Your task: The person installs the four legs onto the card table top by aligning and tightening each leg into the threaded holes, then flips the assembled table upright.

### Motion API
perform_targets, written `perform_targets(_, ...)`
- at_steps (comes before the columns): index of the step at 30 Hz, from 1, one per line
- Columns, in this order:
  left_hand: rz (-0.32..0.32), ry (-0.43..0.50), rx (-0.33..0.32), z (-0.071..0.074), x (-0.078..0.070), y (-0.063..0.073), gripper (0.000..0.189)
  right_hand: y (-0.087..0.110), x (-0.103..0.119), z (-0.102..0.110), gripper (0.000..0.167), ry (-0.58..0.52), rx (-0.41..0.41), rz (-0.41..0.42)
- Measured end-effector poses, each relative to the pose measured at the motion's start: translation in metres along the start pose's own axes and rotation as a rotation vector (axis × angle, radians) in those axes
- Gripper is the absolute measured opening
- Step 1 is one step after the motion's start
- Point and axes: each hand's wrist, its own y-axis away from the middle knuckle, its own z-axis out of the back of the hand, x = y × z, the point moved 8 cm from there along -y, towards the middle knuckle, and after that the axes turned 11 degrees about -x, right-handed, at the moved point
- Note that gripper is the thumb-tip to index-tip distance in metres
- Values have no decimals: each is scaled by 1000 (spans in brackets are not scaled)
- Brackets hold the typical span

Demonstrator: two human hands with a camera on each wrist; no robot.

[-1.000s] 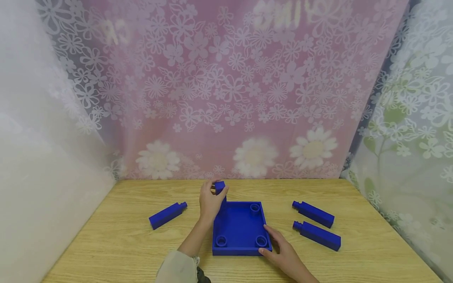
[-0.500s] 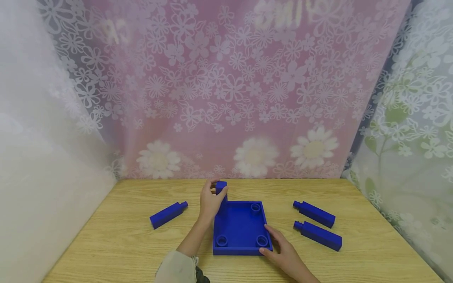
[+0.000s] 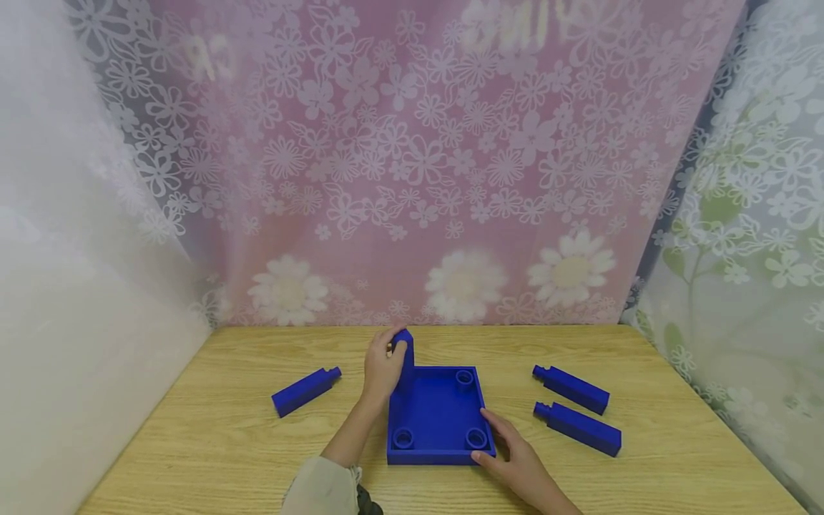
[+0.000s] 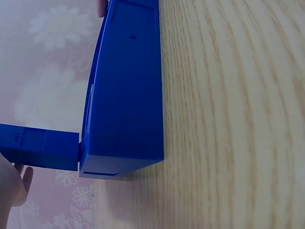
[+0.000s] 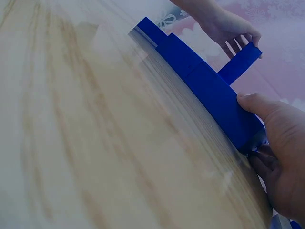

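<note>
My left hand point(image 3: 383, 368) grips the top of a blue square peg leg point(image 3: 405, 361), thumb on one side and fingers on the other. The leg stands upright at the far left corner of a shallow blue square base point(image 3: 438, 458); its foot is hidden behind the hand and rim. Ring-shaped sockets show in the other corners, such as the near left socket point(image 3: 403, 438). In the left wrist view the leg point(image 4: 59, 149) meets the base point(image 4: 126, 100) with a thin dark gap. My right hand point(image 3: 518, 465) holds the base's near right corner, its thumb point(image 5: 255, 102) against the front wall.
On the wooden table point(image 3: 212, 458), a loose blue leg point(image 3: 304, 393) with a narrow notched end lies at left. Two similar ones, a far leg point(image 3: 574, 390) and a near leg point(image 3: 582, 429), lie at right. A flowered pink curtain point(image 3: 399, 214) hangs behind the table.
The upright leg has turned about its long axis, so an edge of it now faces forward. The left fingers have shifted round its top. The right hand and base stay in place.
</note>
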Motion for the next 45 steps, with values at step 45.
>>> perform_targets(45,34,8,-5,0,3,1,29,0,-1,0,71,-25,4,-5)
